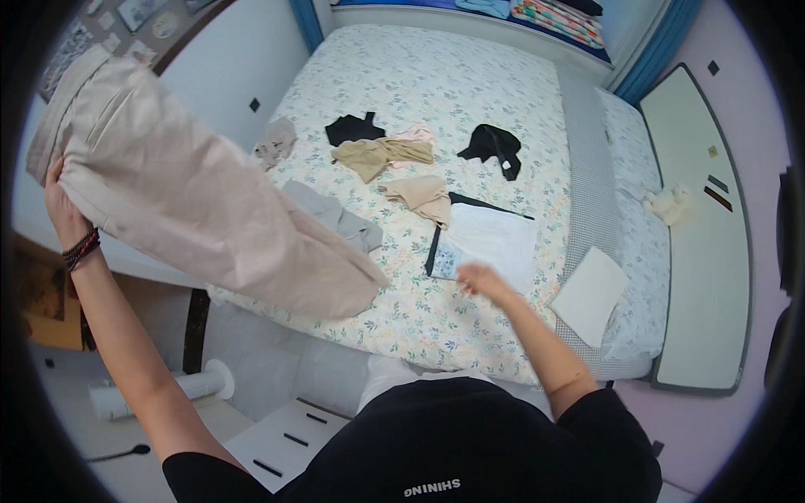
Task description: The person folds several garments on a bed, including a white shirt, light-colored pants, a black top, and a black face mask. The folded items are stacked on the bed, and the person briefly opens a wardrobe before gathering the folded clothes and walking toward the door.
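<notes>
My left hand (pixel 65 204), with dark bracelets at its wrist, grips a pair of beige trousers (pixel 188 170) near the waistband and holds them up at the left. The trouser legs slant down over the near left part of the bed. My right hand (pixel 481 278), slightly blurred, hovers close to the corner of a folded white garment (pixel 497 239); whether it touches is hard to tell. That garment bears a blue print (pixel 446 261) and overlaps a black piece of cloth (pixel 434 254). A crumpled beige garment (pixel 420 193) lies against its upper left corner.
On the floral bedsheet (pixel 427 75) lie a grey garment (pixel 339 217), a khaki one (pixel 371 157), black ones (pixel 494 148) and a printed one (pixel 277 141). A white pad (pixel 591 295) and a plush toy (pixel 666 202) are at the right. A white tower fan (pixel 163 393) stands lower left.
</notes>
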A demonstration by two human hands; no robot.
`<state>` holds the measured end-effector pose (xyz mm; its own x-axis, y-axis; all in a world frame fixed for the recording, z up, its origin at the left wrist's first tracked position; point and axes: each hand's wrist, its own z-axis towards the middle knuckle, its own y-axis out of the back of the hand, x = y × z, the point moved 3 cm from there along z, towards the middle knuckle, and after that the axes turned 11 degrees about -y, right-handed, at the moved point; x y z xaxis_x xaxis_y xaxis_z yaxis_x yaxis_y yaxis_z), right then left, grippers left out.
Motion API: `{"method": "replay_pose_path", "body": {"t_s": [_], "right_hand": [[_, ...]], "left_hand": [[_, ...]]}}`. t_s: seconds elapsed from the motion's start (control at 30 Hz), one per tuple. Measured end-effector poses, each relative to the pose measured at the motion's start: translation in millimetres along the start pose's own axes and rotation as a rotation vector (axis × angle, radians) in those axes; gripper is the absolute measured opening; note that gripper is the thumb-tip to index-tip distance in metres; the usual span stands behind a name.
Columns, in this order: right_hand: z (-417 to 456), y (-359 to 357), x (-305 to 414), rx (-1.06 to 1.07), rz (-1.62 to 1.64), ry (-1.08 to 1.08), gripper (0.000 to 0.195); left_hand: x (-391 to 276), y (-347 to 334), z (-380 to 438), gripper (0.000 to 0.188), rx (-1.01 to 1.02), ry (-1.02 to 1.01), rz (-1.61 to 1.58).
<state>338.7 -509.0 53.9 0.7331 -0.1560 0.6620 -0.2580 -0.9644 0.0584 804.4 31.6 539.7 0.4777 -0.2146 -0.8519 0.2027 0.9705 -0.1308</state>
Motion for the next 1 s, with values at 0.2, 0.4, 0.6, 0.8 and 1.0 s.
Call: {"method": "replay_pose_path", "body": {"t_s": [0.2, 0.4, 0.6, 0.8, 1.0], "right_hand": [[11.6, -119.7, -126.7, 0.125, -0.22, -0.404, 0.029], [41.6, -173.9, -135.4, -0.132, -0.214, -0.166, 0.032], [33.4, -172.0, -145.7, -0.216, -0.19, -0.31, 0.031], [22.8, -142.4, -192.3, -0.282, -0.254, -0.383, 0.03], [33.0, -120.9, -222.4, -0.318, -0.124, -0.498, 0.031]], "left_hand": [[185.4, 1.5, -42.0, 0.045, 0.309, -0.093, 0.298], [495.1, 44.1, -172.8, 0.032, -0.267, 0.863, -0.157], [617.8, 36.4, -421.5, 0.024, -0.407, 1.509, 0.089], [590.7, 24.2, -437.7, 0.024, -0.445, 1.514, 0.155], [569.9, 10.0, -386.3, 0.046, 0.02, 1.014, 1.039]]}}
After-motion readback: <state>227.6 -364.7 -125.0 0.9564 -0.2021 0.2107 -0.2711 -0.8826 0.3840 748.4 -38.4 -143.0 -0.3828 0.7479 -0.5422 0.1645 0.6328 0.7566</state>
